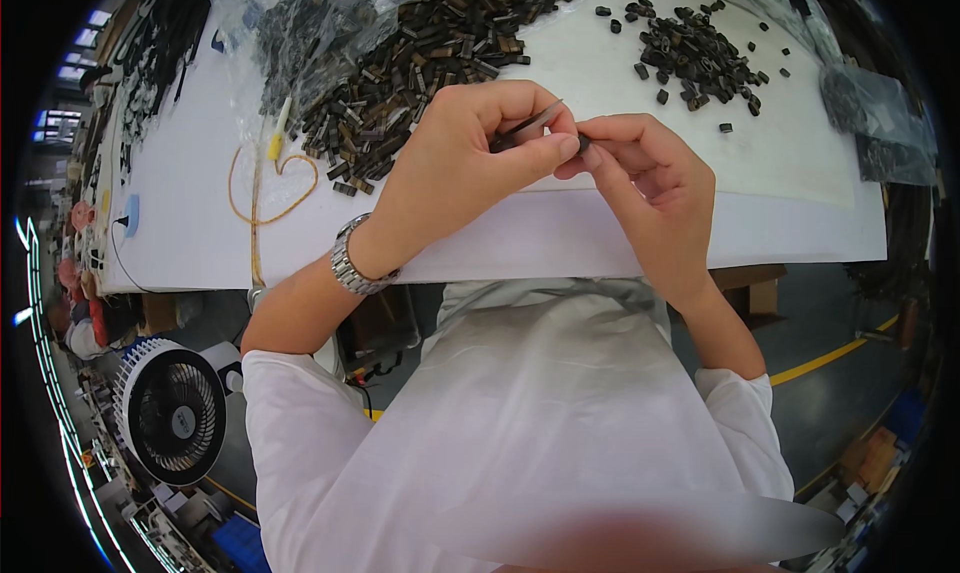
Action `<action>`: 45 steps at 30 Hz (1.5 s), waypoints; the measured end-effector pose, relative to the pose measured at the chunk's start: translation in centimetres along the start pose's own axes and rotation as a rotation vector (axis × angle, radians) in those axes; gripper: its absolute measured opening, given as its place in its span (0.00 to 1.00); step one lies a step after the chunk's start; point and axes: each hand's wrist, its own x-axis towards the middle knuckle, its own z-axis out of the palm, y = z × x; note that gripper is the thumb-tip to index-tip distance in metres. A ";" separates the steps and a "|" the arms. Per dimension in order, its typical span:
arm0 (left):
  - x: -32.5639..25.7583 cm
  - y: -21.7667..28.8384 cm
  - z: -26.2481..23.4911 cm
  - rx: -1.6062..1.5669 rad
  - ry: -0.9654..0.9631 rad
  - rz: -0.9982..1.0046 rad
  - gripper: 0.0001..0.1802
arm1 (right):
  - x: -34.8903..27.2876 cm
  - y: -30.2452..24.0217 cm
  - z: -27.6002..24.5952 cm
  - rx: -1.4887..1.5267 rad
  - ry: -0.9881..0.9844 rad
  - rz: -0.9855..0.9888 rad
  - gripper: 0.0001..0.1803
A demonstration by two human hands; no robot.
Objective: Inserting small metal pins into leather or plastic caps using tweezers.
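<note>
My left hand [470,158] pinches a thin dark metal strip [530,125] between thumb and fingers, above the near edge of the white table [180,223]. A metal watch sits on that wrist. My right hand [645,178] meets it fingertip to fingertip and pinches a small black piece [583,143] against the end of the strip. Behind the left hand lies a big heap of dark oblong parts [420,53]. Behind the right hand lies a smaller heap of small black ring-shaped parts [695,53].
Clear plastic bags [290,13] lie at the back left and another [880,113] at the right edge. An orange elastic band [262,188] loops on the table. A white fan [170,408] stands on the floor at lower left.
</note>
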 end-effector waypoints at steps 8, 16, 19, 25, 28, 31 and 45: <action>-0.7 0.3 1.2 0.058 0.101 0.119 0.04 | -0.5 0.2 0.7 0.299 0.067 -0.025 0.14; -0.2 -0.1 1.4 0.002 0.064 0.117 0.04 | -1.0 0.5 0.6 -0.100 0.165 -0.221 0.15; 0.0 -0.1 1.1 -0.020 0.056 0.095 0.05 | -0.9 0.9 0.6 -0.277 0.191 -0.348 0.17; -0.3 -0.5 1.1 -0.058 0.046 0.068 0.05 | -0.4 1.5 0.9 -0.323 0.215 -0.460 0.18; 0.0 -0.7 1.5 -0.130 0.085 0.091 0.05 | 0.0 1.3 1.0 -0.252 0.214 -0.446 0.18; 0.1 -0.4 1.2 -0.159 0.096 0.061 0.05 | 0.2 1.3 1.2 -0.266 0.214 -0.467 0.18; 0.3 -0.9 0.6 -0.152 0.005 -0.005 0.07 | -0.3 1.1 0.7 -0.475 0.203 -0.543 0.15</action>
